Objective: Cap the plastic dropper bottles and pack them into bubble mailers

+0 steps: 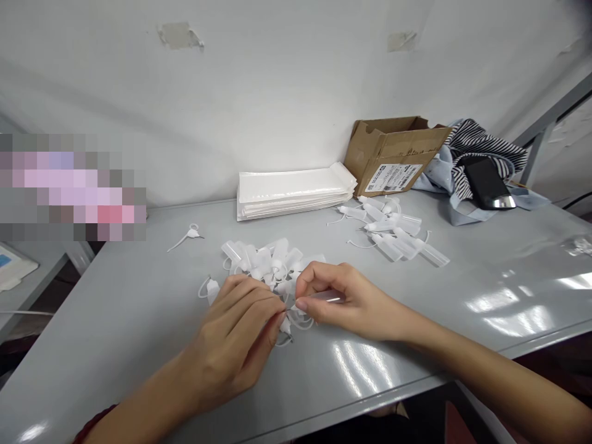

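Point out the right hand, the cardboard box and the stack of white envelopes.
Right hand [358, 301], head view, mid-hand.
Cardboard box [401, 153], head view, upper front side.
Stack of white envelopes [296, 187], head view, top face.

Even indoor light on a glossy grey flat-topped desk [115, 320].
White glare streaks it at right and near the front edge; a soft shadow crosses the smooth pale wall [277, 92] at left; coarse pixelation masks the left margin; the top right corner darkens.

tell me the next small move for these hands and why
Probably steady the small bottle with the right hand while the left hand works at its thin dark tip, because that tip points at the left fingertips, right where they pinch together.
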Demonstrator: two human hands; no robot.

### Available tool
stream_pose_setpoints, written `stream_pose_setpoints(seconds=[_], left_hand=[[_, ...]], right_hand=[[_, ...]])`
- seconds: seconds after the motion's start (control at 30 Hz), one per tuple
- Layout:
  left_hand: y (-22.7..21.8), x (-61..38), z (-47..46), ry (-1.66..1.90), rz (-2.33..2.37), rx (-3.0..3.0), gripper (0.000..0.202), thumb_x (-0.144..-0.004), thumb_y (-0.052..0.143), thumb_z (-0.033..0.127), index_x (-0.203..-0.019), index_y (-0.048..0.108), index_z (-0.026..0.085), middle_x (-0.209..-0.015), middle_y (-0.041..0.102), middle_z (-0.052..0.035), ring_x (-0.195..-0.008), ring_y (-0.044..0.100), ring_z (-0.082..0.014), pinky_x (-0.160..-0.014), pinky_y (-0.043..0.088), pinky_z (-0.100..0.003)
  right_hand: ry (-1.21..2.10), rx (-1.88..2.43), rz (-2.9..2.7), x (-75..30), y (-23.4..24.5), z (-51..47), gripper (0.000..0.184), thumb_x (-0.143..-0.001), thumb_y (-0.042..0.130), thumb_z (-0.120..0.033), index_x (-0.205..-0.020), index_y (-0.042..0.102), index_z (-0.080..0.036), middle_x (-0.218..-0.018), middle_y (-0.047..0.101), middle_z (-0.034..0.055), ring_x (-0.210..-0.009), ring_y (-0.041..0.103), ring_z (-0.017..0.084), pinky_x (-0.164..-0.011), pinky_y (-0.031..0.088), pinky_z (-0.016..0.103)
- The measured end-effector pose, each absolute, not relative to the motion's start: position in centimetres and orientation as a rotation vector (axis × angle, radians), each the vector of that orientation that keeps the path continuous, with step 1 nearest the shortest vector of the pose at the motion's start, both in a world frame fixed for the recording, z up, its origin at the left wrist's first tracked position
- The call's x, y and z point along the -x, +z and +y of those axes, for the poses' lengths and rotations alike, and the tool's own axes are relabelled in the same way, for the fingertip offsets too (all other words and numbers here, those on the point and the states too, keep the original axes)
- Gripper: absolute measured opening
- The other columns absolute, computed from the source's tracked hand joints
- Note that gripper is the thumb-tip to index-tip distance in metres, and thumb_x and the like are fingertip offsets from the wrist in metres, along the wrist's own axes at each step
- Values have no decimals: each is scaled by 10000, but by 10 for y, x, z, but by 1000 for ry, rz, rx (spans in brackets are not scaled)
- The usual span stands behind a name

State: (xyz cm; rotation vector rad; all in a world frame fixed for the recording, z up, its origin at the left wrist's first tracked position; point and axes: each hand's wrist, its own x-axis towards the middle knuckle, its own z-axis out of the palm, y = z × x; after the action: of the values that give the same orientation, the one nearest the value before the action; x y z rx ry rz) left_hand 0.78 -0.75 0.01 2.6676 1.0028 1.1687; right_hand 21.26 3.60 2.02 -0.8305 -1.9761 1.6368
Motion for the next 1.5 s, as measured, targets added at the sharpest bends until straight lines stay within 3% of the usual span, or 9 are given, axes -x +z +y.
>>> stream_pose_setpoints(seconds=[0.3,0.77,0.97,1.17,1.27,1.33,1.4,1.5], left_hand=[[1,-11,-10,1139,989,-2585,204,-829,498,-5,-934,553,161,-762,603,-25,-734,527,-153,-695,435,-343],[4,-11,-8,1056,955,-2555,189,-846,449,10,-909,546,159,-745,583,-22,-702,509,-150,-682,414,-332],[-1,-6,-4,1031,1045,-2609,157,-849,488,37,-907,543,172,-744,600,-15,-702,530,-151,-706,409,-344],[2,-1,3,1097,1242,-2743,89,-876,486,108,-866,536,180,-681,589,13,-625,509,-130,-697,402,-324],[0,1,6,1031,1335,-2834,99,-878,491,131,-798,529,175,-639,577,19,-600,499,-128,-686,383,-321],[-2,2,7,1011,1372,-2845,106,-877,504,148,-777,526,174,-621,566,24,-590,494,-125,-684,373,-322],[-3,3,8,1025,1394,-2830,103,-875,517,159,-774,531,174,-614,555,29,-582,488,-120,-693,372,-326],[-4,4,9,1031,1434,-2806,116,-878,519,172,-764,543,173,-601,539,35,-574,476,-114,-709,374,-331]], right_hand=[[1392,793,-2079,-213,17,32,131,-859,568,-294,-829,532,-172,-588,441,-59,-493,342,59,-455,286,182],[1263,748,-2182,-214,14,34,136,-875,545,-315,-857,535,-180,-682,541,-13,-527,428,73,-477,346,185],[1218,804,-2229,-216,17,40,167,-875,560,-338,-894,546,-173,-637,510,-41,-512,421,70,-482,337,192],[772,1035,-2165,-230,15,68,203,-900,523,-376,-907,558,-176,-644,499,-31,-518,413,91,-500,343,223],[308,1193,-2197,-246,7,94,155,-898,506,-312,-933,555,-170,-854,594,51,-648,508,147,-606,407,280],[50,1299,-2251,-258,0,110,159,-882,495,-245,-997,560,-155,-995,593,115,-866,552,235,-717,442,343],[-97,1393,-2326,-268,-7,123,217,-872,464,-182,-1062,561,-141,-1084,583,149,-1031,518,293,-838,435,404],[-132,1467,-2370,-278,-18,134,286,-860,437,-133,-1119,555,-103,-1181,562,187,-1122,485,324,-905,415,448]])
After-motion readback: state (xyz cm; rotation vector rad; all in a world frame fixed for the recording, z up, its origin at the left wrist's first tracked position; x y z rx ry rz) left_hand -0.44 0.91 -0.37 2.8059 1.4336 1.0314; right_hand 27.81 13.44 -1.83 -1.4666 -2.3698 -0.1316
